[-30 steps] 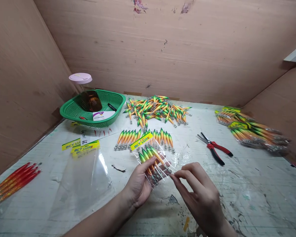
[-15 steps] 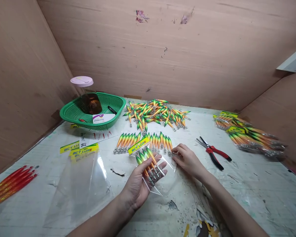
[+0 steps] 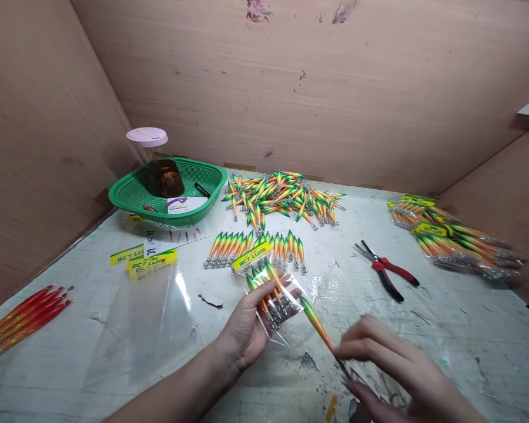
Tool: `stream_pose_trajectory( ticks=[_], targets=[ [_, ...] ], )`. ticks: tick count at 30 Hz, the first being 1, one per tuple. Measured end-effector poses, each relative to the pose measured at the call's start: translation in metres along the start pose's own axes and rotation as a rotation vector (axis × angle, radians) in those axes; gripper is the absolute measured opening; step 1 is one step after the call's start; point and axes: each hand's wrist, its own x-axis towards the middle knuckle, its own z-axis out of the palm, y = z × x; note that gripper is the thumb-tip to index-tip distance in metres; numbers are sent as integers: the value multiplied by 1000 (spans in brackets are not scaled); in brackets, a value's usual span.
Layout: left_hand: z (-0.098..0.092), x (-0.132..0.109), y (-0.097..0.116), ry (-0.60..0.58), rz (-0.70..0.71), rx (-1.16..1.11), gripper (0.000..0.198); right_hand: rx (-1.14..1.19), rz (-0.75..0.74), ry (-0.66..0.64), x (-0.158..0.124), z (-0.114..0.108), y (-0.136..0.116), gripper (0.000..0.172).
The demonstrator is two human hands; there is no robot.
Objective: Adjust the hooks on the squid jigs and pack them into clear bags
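Note:
My left hand (image 3: 251,323) is closed around a clear plastic bag (image 3: 278,336) with a yellow "BCT LURE" header. Several green-and-orange fishing lures (image 3: 271,288) lie side by side inside it, hooks toward my wrist. Between the thumb and fingers of my right hand (image 3: 388,370) is a single fishing lure (image 3: 318,326), pinched near its hook end. Its green tip points at the bag's side edge; whether they touch I cannot tell. Just beyond the bag runs a row of the same lures (image 3: 229,249), partly hidden by the header.
A heap of loose lures (image 3: 286,197) lies at the back. Left stand a green basket (image 3: 167,220) with a lidded drink cup (image 3: 165,176), empty header bags (image 3: 158,317) and red lures (image 3: 26,320). Red-handled pliers (image 3: 388,273) and filled packs (image 3: 449,244) lie right.
My right hand has come from the right end of the row toward me and now holds one lure. My left hand keeps the bag in nearly the same place.

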Motion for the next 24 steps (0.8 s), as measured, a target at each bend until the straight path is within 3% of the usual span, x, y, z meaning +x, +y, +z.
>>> stream_pose_trajectory(
  ticks=[3,5,9,16,20,24],
  targets=[
    [1,-1,-1,7,7,30,21,-175,-14,215,12,29,2,31],
    [2,-2,-2,5,12,38,20,-236,-28,263,13,40,4,30],
    [1,-2,-2,1,25,54,19,-241,-3,313,14,44,4,23],
    [-2,-4,-4,-74,-2,112,22,-16,129,395,22,46,3,9],
    [-3,-6,-5,-133,0,149,23,3,224,415,20,46,6,7],
    [-3,-5,-6,-152,2,199,21,39,222,373,24,46,7,9]
  ],
)
